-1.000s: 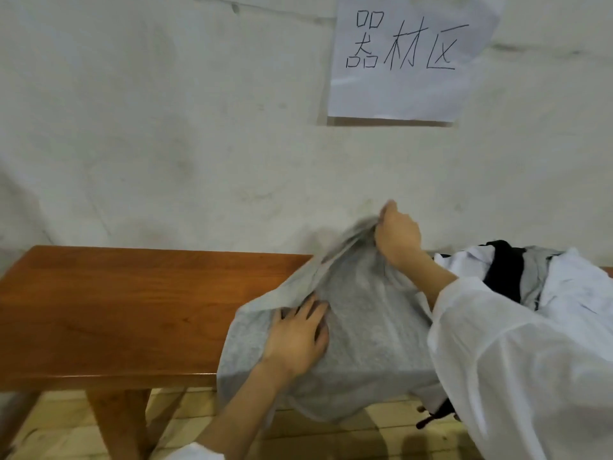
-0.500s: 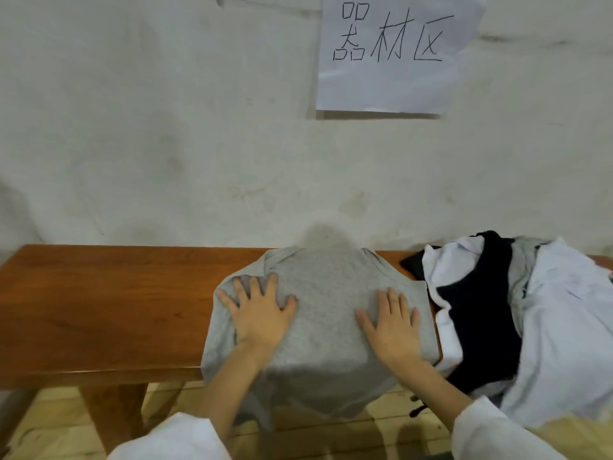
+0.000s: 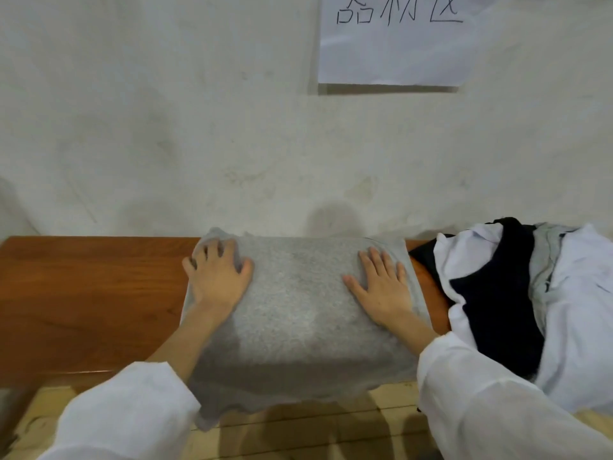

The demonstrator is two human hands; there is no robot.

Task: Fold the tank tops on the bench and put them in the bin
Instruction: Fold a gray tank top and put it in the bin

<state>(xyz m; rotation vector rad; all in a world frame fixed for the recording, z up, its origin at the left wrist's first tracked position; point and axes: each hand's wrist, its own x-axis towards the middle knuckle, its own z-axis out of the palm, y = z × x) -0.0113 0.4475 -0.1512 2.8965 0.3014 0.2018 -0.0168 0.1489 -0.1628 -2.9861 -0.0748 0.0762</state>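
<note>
Bare utility room: bench (image 3: 83, 293), handwritten sign (image 3: 391, 54)

Grey tank top (image 3: 298, 303): matt, heathered knit cloth. Counter (image 3: 83, 300): reddish wood, smooth, faint sheen. Wall (image 3: 166, 127): rough matt plaster, stained. Sign (image 3: 391, 54): white paper, slightly creased. Your sleeves (image 3: 126, 416): thin white matt cloth.

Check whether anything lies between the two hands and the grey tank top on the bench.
Nothing visible does: the left hand and the right hand rest directly on the grey tank top. The bin is not in view.
</note>
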